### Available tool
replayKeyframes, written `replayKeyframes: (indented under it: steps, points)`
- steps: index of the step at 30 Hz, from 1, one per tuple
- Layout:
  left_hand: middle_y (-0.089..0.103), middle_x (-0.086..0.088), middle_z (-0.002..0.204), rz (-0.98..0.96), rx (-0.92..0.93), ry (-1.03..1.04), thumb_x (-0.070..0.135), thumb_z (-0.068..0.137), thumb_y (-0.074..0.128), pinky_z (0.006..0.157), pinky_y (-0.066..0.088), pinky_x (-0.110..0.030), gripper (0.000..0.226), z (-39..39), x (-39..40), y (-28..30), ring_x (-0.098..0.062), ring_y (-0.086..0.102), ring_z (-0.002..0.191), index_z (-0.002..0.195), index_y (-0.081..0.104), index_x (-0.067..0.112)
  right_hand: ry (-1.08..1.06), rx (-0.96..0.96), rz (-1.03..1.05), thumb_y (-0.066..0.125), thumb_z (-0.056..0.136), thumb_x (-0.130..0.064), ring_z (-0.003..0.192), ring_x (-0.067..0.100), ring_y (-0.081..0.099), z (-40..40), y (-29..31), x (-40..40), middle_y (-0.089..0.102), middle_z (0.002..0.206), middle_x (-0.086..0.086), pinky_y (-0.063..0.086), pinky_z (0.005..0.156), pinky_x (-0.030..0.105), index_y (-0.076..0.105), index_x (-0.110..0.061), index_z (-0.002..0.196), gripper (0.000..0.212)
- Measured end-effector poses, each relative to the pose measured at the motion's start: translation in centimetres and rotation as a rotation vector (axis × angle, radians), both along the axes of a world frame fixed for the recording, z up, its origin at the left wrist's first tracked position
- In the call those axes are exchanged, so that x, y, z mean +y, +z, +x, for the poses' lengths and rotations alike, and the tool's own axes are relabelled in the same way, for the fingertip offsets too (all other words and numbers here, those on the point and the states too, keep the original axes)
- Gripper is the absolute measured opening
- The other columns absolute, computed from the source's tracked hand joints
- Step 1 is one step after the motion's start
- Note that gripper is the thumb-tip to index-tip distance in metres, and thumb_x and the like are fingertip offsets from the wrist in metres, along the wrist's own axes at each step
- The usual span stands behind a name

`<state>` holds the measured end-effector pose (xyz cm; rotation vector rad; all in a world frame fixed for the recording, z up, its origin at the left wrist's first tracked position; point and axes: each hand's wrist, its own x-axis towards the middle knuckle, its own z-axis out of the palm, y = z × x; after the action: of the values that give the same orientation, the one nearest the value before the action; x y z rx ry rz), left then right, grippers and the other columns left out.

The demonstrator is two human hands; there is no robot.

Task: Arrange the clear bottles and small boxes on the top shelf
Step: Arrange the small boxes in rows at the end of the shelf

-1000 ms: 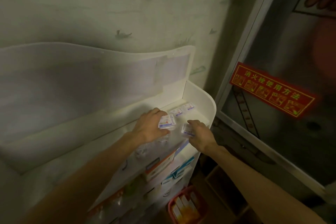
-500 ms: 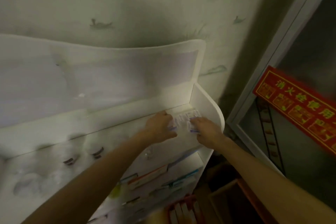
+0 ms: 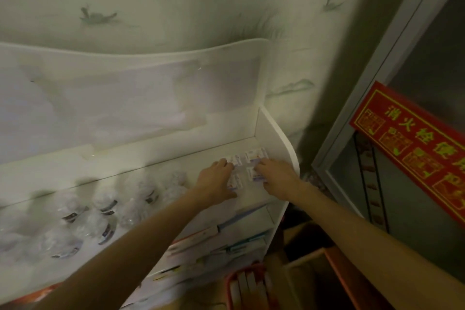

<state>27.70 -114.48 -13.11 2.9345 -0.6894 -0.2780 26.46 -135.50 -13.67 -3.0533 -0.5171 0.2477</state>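
Several small white boxes [image 3: 255, 156] with blue and red print lie flat in a tight group at the right end of the white top shelf [image 3: 156, 156]. My left hand [image 3: 216, 180] rests on the group's left side, fingers stretched over two boxes. On the right side, the fingertips of my right hand [image 3: 276, 176] lie on a box [image 3: 253, 175]. Several clear bottles [image 3: 105, 211] with dark label bands are bunched on the shelf's left and middle part, blurred in the dim light.
The shelf's curved right side panel [image 3: 279, 138] stands just beyond the boxes. Lower shelves hold flat cartons [image 3: 198, 236]. A red basket [image 3: 249, 284] with white packs sits on the floor. A glass door with a red sign [image 3: 412, 143] is to the right.
Both hands carried small boxes to the shelf's right end and set them down beside the ones there. My view swung left and down, bringing the clear bottles into sight.
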Motion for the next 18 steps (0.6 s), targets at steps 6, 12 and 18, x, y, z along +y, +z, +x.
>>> replayKeyframes:
  steps: [6, 12, 18]
  points:
    - [0.048, -0.002, 0.122, -0.049, -0.046, 0.053, 0.048, 0.078, 0.075, 0.084, 0.051, -0.040, 0.065, 0.1, -1.2, -0.2, -0.024, 0.053, 0.109, 0.130, 0.048, 0.020, -0.045, -0.004, 0.045, 0.060, 0.090, -0.011, 0.115, 0.026, 0.057, 0.5, -0.1, 0.0, 0.053, 0.134, 0.004, 0.051, 0.094, 0.041, 0.047, -0.019, 0.139, 0.051]
    - [0.045, -0.001, 0.129, -0.103, -0.085, 0.076, 0.051, 0.078, 0.075, 0.088, 0.051, -0.038, 0.071, -0.1, -1.6, -0.3, -0.022, 0.049, 0.115, 0.135, 0.046, 0.019, -0.075, -0.009, 0.137, 0.064, 0.085, -0.010, 0.114, 0.024, 0.054, 0.6, -0.6, -0.1, 0.050, 0.135, 0.004, 0.051, 0.092, 0.037, 0.041, -0.017, 0.142, 0.063]
    - [0.049, 0.000, 0.134, -0.078, -0.187, 0.054, 0.051, 0.087, 0.062, 0.102, 0.039, -0.035, 0.055, 0.5, 1.6, 2.4, -0.022, 0.048, 0.121, 0.133, 0.052, 0.022, -0.141, -0.125, 0.418, 0.061, 0.086, -0.006, 0.127, 0.019, 0.045, 0.0, 0.9, 1.1, 0.049, 0.140, 0.001, 0.043, 0.100, 0.032, 0.048, -0.015, 0.138, 0.055]
